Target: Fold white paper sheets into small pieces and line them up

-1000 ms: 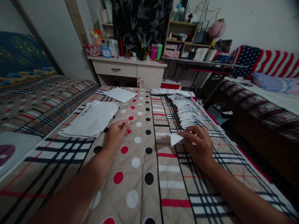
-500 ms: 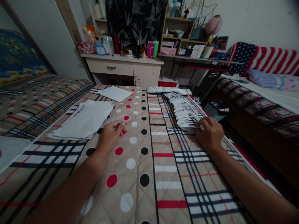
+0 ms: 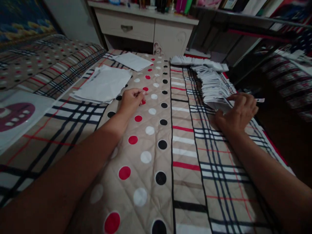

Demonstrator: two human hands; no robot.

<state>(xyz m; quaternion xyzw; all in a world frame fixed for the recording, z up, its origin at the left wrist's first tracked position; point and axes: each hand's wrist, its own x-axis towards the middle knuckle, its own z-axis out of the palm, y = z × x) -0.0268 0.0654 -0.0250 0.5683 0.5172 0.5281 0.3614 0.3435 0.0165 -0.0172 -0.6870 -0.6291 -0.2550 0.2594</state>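
My left hand (image 3: 133, 99) hovers over or rests on the dotted strip of the quilted bedspread (image 3: 151, 149), its fingers curled with thumb and fingertips together; nothing shows in them. Left of it lies a loose stack of white paper sheets (image 3: 102, 83). At the near end of a long row of overlapping folded white papers (image 3: 212, 84) is my right hand (image 3: 240, 109). Its thumb is spread away from the fingers, and the fingertips touch or nearly touch the nearest paper.
Another white paper (image 3: 133, 61) lies farther back on the left. Across the far right end runs a bundle of white papers (image 3: 197, 62). A clear plastic bag with a purple print (image 3: 17, 115) lies at the left edge. A white dresser (image 3: 126, 24) stands beyond the bed.
The view has tilted down and shifted left. My right hand has opened, its thumb moving apart from the fingers at the paper row's near end. My left hand keeps its curled shape.
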